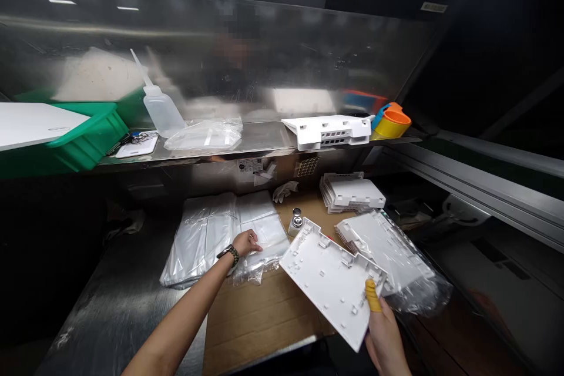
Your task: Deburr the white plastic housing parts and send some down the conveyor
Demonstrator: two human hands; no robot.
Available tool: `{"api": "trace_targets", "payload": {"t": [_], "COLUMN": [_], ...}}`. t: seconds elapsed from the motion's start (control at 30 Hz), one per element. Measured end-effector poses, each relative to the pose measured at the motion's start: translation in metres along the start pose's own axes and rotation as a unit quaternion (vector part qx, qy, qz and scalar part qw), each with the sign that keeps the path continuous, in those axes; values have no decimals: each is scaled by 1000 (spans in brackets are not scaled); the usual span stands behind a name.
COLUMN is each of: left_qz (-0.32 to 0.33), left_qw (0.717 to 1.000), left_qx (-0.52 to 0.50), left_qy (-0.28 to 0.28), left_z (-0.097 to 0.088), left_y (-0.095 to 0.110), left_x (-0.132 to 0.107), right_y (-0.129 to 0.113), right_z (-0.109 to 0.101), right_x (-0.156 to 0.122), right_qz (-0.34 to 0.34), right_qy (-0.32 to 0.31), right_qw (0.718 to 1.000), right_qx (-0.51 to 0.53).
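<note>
My right hand (386, 335), a yellow cot on its thumb, grips the near edge of a flat white plastic panel (330, 279) and holds it tilted above the brown cardboard sheet (259, 311). My left hand (247, 242), with a watch on the wrist, reaches forward and pinches the edge of a clear plastic bag on top of the bag pile (220, 232). Just behind the held panel stands a small metal-capped bottle (296, 222).
More white panels lie bagged at the right (396, 247) and stacked behind (352, 191). The steel shelf above (259, 144) carries a green bin (83, 135), a squeeze bottle (161, 110), a bag, a white part (330, 129) and coloured tape rolls (390, 120). A conveyor rail (484, 185) runs along the right.
</note>
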State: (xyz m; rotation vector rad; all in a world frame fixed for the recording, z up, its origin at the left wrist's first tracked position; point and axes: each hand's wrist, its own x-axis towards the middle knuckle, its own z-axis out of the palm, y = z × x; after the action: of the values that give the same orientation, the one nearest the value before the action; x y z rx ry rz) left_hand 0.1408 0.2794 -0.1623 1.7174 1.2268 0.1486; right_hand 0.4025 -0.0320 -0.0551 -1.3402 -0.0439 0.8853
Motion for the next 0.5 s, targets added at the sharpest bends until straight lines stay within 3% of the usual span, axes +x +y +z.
{"api": "trace_targets", "payload": {"t": [0.1, 0.2, 0.33, 0.5], "left_qz": [-9, -8, -5, 10], "left_qw": [999, 998, 1000, 998], "left_qx": [-26, -34, -8, 52], "left_qy": [-41, -46, -15, 15], "left_z": [-6, -2, 7, 13], "left_y": [-5, -9, -12, -8], "left_x": [5, 4, 1, 2], "right_y": [9, 23, 42, 61], "right_z": [6, 14, 32, 79], "right_x": [4, 9, 14, 11], "right_qz": [43, 35, -47, -169], "right_qy": [18, 15, -18, -117], "right_qw": [999, 999, 995, 964], "right_qx": [19, -2, -83, -169]}}
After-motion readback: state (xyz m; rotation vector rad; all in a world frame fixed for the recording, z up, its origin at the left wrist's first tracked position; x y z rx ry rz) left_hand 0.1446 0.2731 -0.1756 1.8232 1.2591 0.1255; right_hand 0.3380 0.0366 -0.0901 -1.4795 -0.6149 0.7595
